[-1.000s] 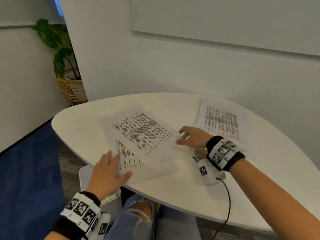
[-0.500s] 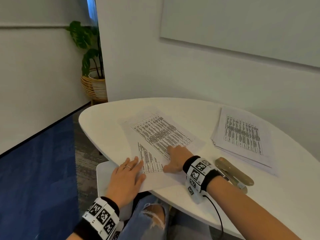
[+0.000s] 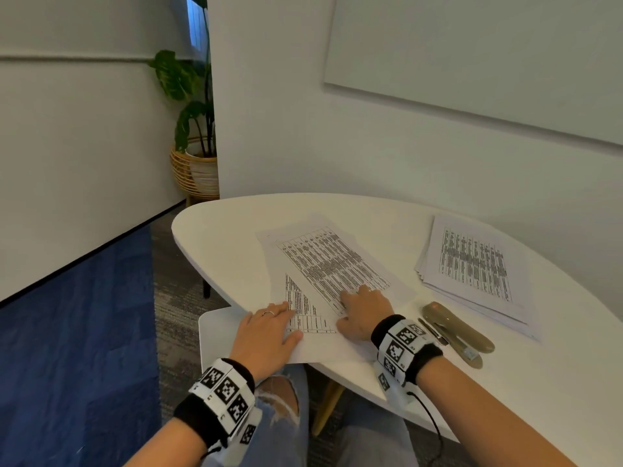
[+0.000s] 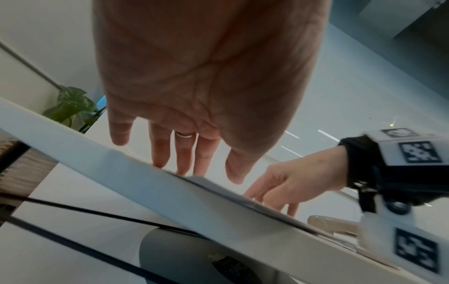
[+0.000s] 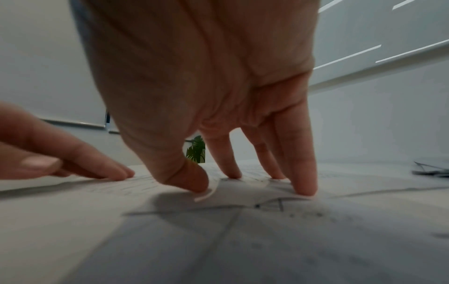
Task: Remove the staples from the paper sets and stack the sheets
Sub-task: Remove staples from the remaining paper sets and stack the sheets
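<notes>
Now, counts first. Two groups of printed white paper lie on the white rounded table [image 3: 236, 210]: a loose set of printed sheets [image 3: 330, 264] straight ahead of me, and a neat stack of printed sheets [image 3: 472, 264] off to my right, well apart from both hands. In the loose set I can make out two sheets, an upper one with a dense table of print and a lower one skewed beneath it, its printed corner showing at the near left; more I cannot tell. One tan metal stapler-like tool [image 3: 455, 326] lies on the table between the loose set and the stack, just beside my right wrist, untouched. Two hands, both on the loose set.

My left hand [image 3: 266, 335] lies flat, fingers straight and together, pressing the near left part of the lower sheet where it overhangs the table edge; a ring shows on one finger. It grips nothing.

My right hand [image 3: 364, 311] stands arched on the near end of the upper sheet, fingertips [image 5: 303, 190] planted on the paper and the thumb pressing down beside a lifted paper corner [image 5: 205, 195]. Fingers bent but bearing down, not closed round anything.

One potted green plant in a wicker basket [image 3: 197, 170] stands on the floor by the wall.
</notes>
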{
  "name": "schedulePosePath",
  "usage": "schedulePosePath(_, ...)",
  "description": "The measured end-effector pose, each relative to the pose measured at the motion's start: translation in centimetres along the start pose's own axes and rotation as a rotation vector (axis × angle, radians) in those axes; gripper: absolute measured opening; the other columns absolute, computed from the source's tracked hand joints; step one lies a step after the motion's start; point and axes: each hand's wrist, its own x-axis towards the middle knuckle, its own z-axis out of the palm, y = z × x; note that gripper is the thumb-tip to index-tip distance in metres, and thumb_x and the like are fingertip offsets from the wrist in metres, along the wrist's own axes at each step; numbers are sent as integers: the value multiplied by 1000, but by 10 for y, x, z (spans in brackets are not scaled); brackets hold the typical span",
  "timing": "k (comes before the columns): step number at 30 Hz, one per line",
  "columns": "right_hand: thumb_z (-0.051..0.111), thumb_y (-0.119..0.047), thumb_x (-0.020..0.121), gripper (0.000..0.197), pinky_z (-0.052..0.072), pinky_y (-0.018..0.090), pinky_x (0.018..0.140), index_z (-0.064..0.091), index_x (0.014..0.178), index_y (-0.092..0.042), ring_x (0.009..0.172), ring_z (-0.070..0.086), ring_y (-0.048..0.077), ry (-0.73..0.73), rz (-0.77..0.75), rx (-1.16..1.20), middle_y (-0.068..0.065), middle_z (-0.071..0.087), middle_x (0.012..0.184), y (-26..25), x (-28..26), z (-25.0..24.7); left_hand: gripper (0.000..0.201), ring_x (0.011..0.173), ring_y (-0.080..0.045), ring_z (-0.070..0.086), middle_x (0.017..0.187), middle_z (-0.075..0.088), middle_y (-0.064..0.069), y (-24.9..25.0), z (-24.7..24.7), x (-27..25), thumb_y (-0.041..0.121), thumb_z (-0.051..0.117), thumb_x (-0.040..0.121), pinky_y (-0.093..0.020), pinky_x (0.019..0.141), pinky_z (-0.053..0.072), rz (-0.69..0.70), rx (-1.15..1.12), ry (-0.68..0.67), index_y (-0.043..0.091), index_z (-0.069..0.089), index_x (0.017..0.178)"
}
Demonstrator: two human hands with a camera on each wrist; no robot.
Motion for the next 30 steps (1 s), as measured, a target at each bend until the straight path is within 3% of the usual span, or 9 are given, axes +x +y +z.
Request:
schedulePosePath(4, 40, -45, 89, 51, 44, 35, 81, 41, 132, -19, 108, 50, 31, 7, -20, -25, 14, 47, 122, 2, -30, 8, 63, 144, -15, 17, 159, 12, 5, 2, -7, 5, 53, 39, 95, -41, 118, 17, 20, -10, -45, 27, 23, 150)
schedulePosePath(9, 50, -51, 87, 45, 46, 32, 90, 60, 123, -27, 108, 58, 20, -33, -19, 87, -2, 62, 120, 28, -50, -9, 69, 147, -18, -6, 160, -6, 5, 30, -3, -5, 60, 31, 95, -46, 118, 1, 237, 156, -237, 31, 7, 152)
schedulePosePath(13, 53, -48, 88, 47, 47, 35, 95, 56, 126, -21, 112, 57, 20, 145, 176, 259, 0, 59, 125, 68, -48, -28, 86, 147, -18, 3, 160, 0, 7, 54, -1, -22, 76, 17, 80, -43, 118, 7, 383, 234, -342, 28, 11, 152)
schedulePosePath(16, 59, -45, 86, 51, 46, 39, 95, 51, 126, -15, 113, 54, 25, 126, 341, 144, 7, 52, 127, 102, -46, -34, 66, 142, -15, 25, 157, 21, 7, 68, -6, -24, 58, 40, 94, -37, 116, 23, 492, 93, -395, 25, 28, 149)
schedulePosePath(19, 58, -52, 85, 52, 48, 33, 85, 54, 115, -9, 102, 57, 25, -28, 408, 156, 9, 58, 120, 125, -46, -31, 64, 142, -18, 25, 157, 23, 3, 70, -13, -10, 55, 43, 94, -41, 115, 23, 400, 44, -324, 25, 29, 148)
schedulePosePath(23, 58, -49, 85, 49, 49, 34, 89, 62, 111, -9, 100, 59, 24, -84, 429, 248, 9, 63, 113, 139, -55, -23, 84, 144, -39, -11, 158, -17, -11, 63, -8, 7, 66, 32, 91, -59, 115, 4, 99, 277, -382, 21, -3, 153)
schedulePosePath(25, 61, -41, 87, 43, 48, 31, 85, 61, 112, -6, 103, 59, 25, -95, 430, 260, 11, 63, 115, 142, -59, -22, 86, 143, -41, -16, 157, -22, -11, 64, -3, 13, 70, 27, 90, -60, 115, 1, 117, 315, -401, 23, -9, 152)
schedulePosePath(28, 49, -36, 95, 29, 46, 30, 77, 52, 101, -8, 92, 58, 25, -14, 451, 280, 12, 62, 110, 145, -63, -24, 85, 144, -36, -17, 157, -23, -5, 71, -4, 24, 72, 27, 89, -59, 115, 0, 166, 319, -432, 29, -9, 152)
schedulePosePath(30, 43, -19, 97, 13, 51, 32, 79, 50, 99, -9, 90, 60, 26, 84, 443, 229, 12, 60, 105, 146, -63, -30, 82, 145, -32, -17, 157, -23, -1, 78, -6, 33, 70, 30, 89, -59, 115, 0, 185, 329, -474, 32, -9, 151)
